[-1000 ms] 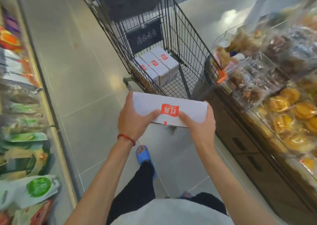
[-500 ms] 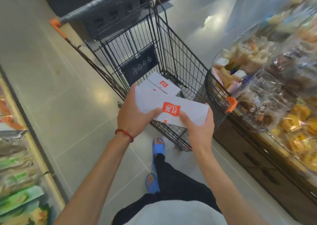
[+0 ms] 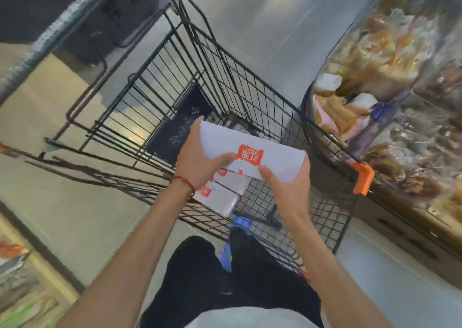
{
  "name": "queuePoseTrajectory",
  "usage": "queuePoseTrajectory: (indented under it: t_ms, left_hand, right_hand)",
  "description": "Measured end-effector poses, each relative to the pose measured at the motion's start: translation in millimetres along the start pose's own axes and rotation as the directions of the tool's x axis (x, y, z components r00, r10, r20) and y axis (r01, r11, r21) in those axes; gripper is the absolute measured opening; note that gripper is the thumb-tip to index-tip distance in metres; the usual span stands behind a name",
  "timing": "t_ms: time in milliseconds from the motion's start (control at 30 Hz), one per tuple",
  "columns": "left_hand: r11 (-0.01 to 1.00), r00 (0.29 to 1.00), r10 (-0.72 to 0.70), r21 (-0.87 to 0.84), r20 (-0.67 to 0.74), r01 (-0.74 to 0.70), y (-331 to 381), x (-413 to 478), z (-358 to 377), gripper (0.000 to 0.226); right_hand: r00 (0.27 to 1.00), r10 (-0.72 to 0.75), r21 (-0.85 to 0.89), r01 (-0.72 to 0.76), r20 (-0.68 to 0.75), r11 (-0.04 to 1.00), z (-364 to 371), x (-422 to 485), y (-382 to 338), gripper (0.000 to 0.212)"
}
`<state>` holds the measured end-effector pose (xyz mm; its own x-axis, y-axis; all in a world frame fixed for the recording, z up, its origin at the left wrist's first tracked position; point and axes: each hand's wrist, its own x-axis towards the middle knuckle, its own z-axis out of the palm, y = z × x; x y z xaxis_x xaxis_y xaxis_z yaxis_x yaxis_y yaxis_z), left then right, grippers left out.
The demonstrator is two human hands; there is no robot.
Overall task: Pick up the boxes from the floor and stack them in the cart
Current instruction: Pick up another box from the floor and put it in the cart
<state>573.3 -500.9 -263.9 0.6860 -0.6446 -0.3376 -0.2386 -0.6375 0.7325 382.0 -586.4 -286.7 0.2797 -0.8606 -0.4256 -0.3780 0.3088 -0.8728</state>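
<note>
Head view: left hand (image 3: 197,164) and right hand (image 3: 287,189) clasp box (image 3: 275,156) (fingers (image 3: 220,159) curled).

Black wire-metal cart (image 3: 252,82), matt white cardboard box (image 3: 262,152) (glossy floor (image 3: 262,27))

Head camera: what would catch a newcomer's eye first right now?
A white box with a red label sits at centre frame, gripped at its ends by the left hand and right hand above the black wire cart. Beneath it, other boxes lie on the cart floor. Packaged baked goods crowd the right edge.
</note>
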Motion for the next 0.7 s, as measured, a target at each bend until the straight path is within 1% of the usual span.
queuePoseTrajectory:
  t_ms: [67, 200, 333, 367, 567, 633, 700]
  left_hand:
    - [1.000, 0.999, 0.007, -0.014, 0.053, -0.006, -1.5, 30.2, 4.3, 0.113]
    - [0.998, 0.987, 0.056, -0.005, 0.153, -0.056, -9.0, 93.3, 16.7, 0.107]
    - [0.995, 0.969, 0.096, -0.002, 0.227, -0.098, -32.4, 155.2, 35.6, 0.086]
    - [0.995, 0.965, 0.099, 0.001, 0.242, -0.102, -40.1, 169.9, 40.9, 0.084]
    - [0.995, 0.949, 0.066, 0.046, 0.309, -0.084, -84.1, 228.0, 70.3, 0.100]
    - [0.997, 0.944, 0.035, 0.052, 0.328, -0.055, -93.8, 237.9, 82.1, 0.101]
    - [0.998, 0.943, 0.002, 0.061, 0.332, -0.024, -104.9, 245.2, 92.7, 0.100]
  right_hand:
    - [1.000, 0.013, -0.006, -0.013, -0.029, 1.000, 10.0, 20.0, 0.4, 0.103]
    - [0.994, 0.058, 0.013, -0.057, -0.093, 0.998, 33.0, 61.4, 6.9, 0.103]
    - [0.981, 0.101, 0.028, -0.098, -0.164, 0.995, 63.7, 104.4, 26.3, 0.109]
    - [0.976, 0.113, 0.031, -0.109, -0.185, 0.994, 72.0, 115.2, 33.9, 0.110]
    - [0.959, 0.194, 0.040, -0.190, -0.206, 0.981, 107.8, 160.8, 75.9, 0.110]
    - [0.956, 0.193, 0.025, -0.192, -0.223, 0.981, 112.6, 170.6, 89.3, 0.107]
    - [0.952, 0.204, 0.016, -0.205, -0.229, 0.979, 116.3, 179.9, 101.8, 0.109]
